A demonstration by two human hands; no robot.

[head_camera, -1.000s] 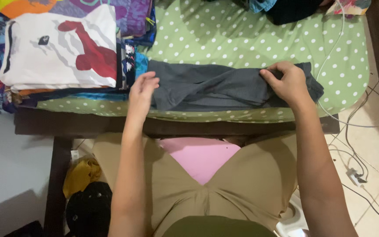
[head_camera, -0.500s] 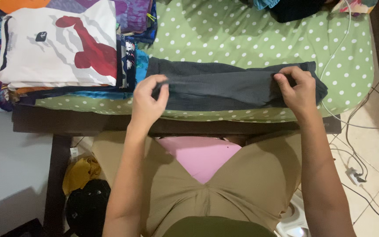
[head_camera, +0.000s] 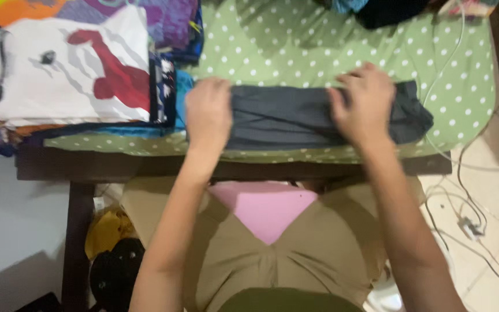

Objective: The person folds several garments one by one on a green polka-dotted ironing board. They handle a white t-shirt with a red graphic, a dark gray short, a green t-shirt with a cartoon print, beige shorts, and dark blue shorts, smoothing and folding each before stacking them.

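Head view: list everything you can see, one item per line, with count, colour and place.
dark grey garment: one, folded into a long strip, on the bed's front edge under both hands
green sheet: one, white dots, covering the bed
white shirt: one, red print, on top of the clothes stack at left
clothes stack: one, blue, purple and orange pieces, at left
white cable: one, across the sheet at right
floor cables: several, white, on the tiles at right
yellow cloth: one, under the bed
left hand: flat on the garment's left end
right hand: flat on its right part
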